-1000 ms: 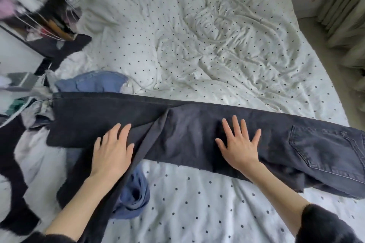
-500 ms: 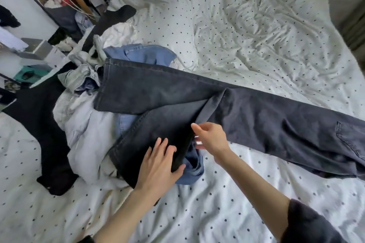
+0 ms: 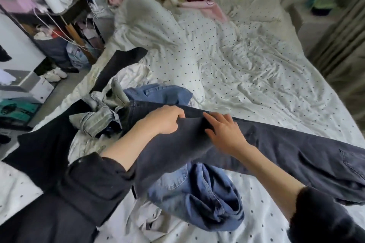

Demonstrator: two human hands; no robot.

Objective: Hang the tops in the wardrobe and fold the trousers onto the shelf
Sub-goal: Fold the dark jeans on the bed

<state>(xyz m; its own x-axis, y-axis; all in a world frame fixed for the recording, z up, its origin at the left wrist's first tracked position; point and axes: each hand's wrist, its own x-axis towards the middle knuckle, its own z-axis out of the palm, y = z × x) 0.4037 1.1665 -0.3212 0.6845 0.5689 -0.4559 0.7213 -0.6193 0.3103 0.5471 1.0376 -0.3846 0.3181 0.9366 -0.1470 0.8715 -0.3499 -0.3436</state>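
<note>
Black jeans [image 3: 276, 150] are stretched across the polka-dot bed [image 3: 246, 69], one leg flipped up over the other near the pile of clothes. Left hand [image 3: 166, 119] has its fingers curled round the folded edge of the denim, forearm reaching in from a rolled dark sleeve. Right hand [image 3: 225, 132] sits just beside it, fingers spread and pretty flat on the fabric, not gripping anything. Blue jeans [image 3: 199, 199] are bunched under the black pair, and light grey jeans [image 3: 98, 118] are crumpled just left of them.

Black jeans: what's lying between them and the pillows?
In the head view, mostly bare, rumpled dotted duvet lies between the black jeans and the pillows.
</note>
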